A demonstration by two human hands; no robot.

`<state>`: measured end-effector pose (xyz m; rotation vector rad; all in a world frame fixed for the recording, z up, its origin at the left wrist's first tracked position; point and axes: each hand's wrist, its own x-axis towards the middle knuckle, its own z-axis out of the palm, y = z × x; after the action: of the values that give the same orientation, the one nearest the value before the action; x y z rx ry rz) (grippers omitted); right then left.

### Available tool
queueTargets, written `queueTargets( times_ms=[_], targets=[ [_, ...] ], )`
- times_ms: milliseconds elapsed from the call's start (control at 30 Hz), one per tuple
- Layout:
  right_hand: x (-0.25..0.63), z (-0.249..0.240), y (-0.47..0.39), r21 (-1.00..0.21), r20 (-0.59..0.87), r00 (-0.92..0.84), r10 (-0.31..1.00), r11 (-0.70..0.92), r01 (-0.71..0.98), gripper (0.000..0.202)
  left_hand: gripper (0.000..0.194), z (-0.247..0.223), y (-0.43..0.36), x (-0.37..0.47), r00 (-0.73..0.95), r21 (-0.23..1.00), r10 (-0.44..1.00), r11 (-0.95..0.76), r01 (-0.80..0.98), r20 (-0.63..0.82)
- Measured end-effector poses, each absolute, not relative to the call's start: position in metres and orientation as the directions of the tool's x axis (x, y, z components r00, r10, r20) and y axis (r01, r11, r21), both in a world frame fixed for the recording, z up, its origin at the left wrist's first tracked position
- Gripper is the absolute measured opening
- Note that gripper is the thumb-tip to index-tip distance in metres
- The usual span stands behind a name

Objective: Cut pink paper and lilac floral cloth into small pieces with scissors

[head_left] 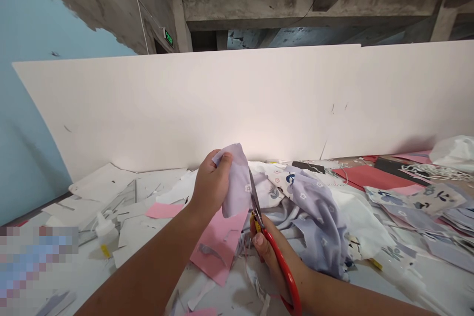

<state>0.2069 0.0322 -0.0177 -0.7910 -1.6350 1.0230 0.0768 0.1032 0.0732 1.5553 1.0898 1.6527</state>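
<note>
My left hand (212, 180) pinches a small lavender piece of fabric (237, 182) with white flowers, thumb on its face, holding it raised above the table. Red-handled scissors (283, 261) are in my right hand (272, 249), blades pointing up along the fabric's right edge. Whether the blades touch the cloth I cannot tell. Behind and right of my hands lies a crumpled heap of lavender flowered cloth (318, 217). Pink paper (218, 237) with cut-outs rests below the held piece.
A tall white board (185, 108) stands along the back of the table. Paper scraps and a white bottle (106, 229) lie left. On the right are red card (365, 180), stacked fabric pieces (440, 202), white string (437, 172) and another bottle (403, 271).
</note>
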Motion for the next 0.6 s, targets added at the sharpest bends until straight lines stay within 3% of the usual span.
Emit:
queueTargets(
  times_ms=[600],
  targets=[
    [0.2054,-0.0205,0.0364,-0.92,0.374,-0.24,0.896,0.391,0.027,0.037,0.032,0.0692,0.1056,0.0769,-0.103,0.888,0.882,-0.452,0.086,0.459]
  ],
)
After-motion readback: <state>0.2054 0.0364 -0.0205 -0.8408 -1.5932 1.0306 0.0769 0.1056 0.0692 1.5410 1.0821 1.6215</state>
